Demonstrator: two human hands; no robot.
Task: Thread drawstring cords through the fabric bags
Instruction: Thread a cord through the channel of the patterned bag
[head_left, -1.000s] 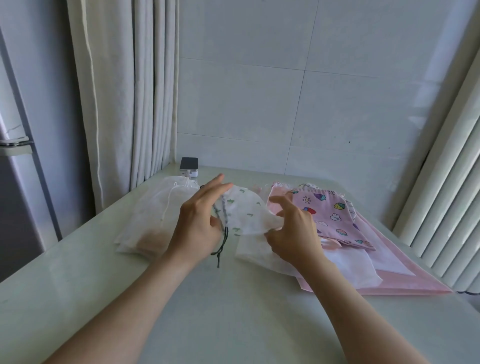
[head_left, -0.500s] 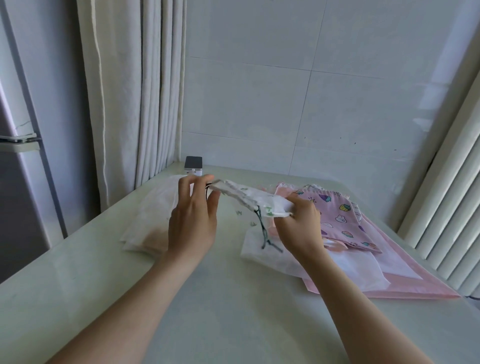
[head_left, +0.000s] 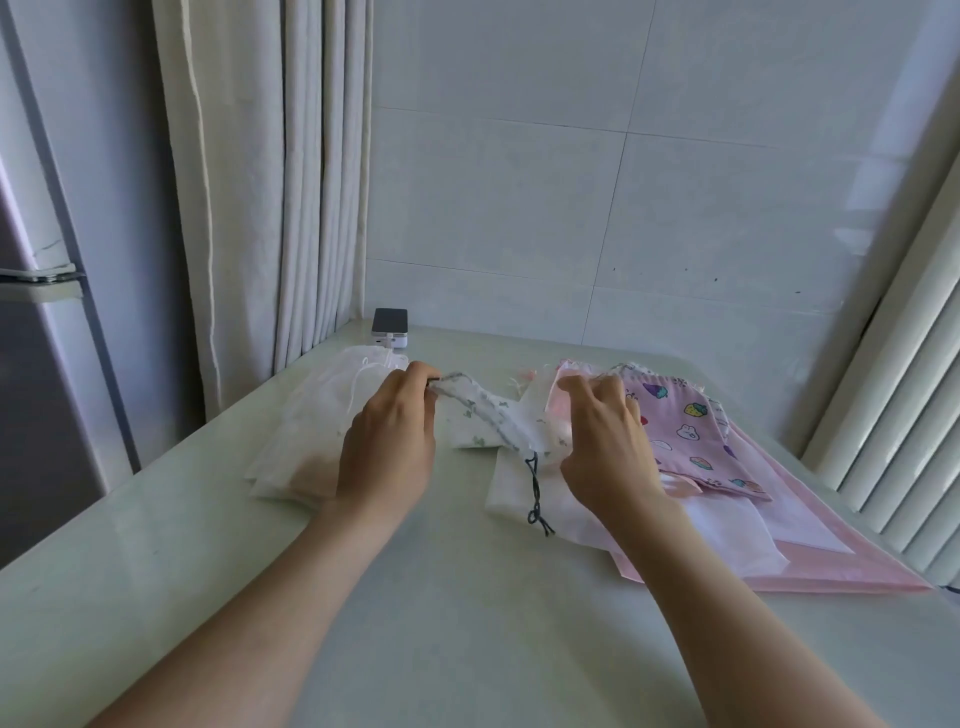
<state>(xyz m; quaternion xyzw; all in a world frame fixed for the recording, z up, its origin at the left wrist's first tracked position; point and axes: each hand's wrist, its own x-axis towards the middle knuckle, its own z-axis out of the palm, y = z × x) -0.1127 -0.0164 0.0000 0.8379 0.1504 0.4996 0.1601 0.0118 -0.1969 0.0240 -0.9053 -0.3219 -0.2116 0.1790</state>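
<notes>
We note left grip (head_left: 387, 441) pinching bag (head_left: 483, 415) hem; right grip (head_left: 605, 447) unclear. Threading seems underway; cord (head_left: 535, 488) needs drawing through.

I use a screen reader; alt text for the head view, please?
The left hand and right hand hold a white printed bag stretched between them over a pale table, a dark cord dangling from its right end. Pink bags lie to the right, white bags to the left.

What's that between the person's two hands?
A white printed bag, held between the left hand and right hand, a dark cord dangling by the right one; the head view shows it.
</notes>
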